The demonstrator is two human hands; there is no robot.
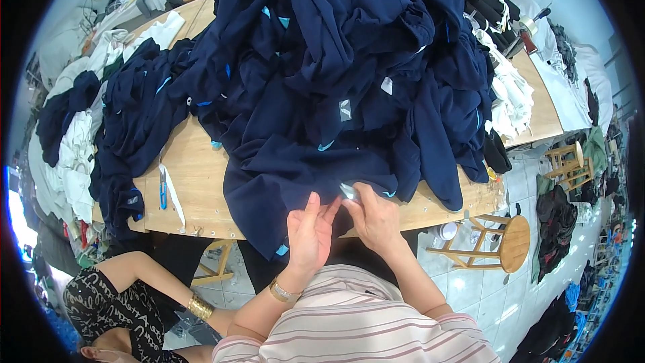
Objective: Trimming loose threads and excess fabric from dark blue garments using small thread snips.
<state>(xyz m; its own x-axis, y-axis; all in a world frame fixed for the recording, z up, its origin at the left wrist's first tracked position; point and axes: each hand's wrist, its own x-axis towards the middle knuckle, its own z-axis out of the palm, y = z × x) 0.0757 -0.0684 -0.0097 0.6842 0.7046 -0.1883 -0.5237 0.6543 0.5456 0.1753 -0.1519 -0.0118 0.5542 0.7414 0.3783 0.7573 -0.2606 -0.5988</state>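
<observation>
A large heap of navy blue garments [282, 121] covers the middle of the table, and its near edge hangs over the front of the table. My right hand [377, 220] pinches a small shiny silvery piece [348, 191] between thumb and fingers, just above the nearest navy cloth. What kind of piece it is, I cannot make out. Beside it, my left hand [310, 234] is open with the thumb raised, its fingertips close to the right hand's fingers. Farther up the heap, a small grey-and-white label [345, 110] and several light blue tabs show on the cloth.
Blue thread snips [162, 191] and a white strip [175, 198] lie left on the wooden table [208, 195]. White cloth [512, 97] is piled at right, more at far left. A wooden stool [514, 243] stands right. A person in black patterned clothing [121, 302] is close at lower left.
</observation>
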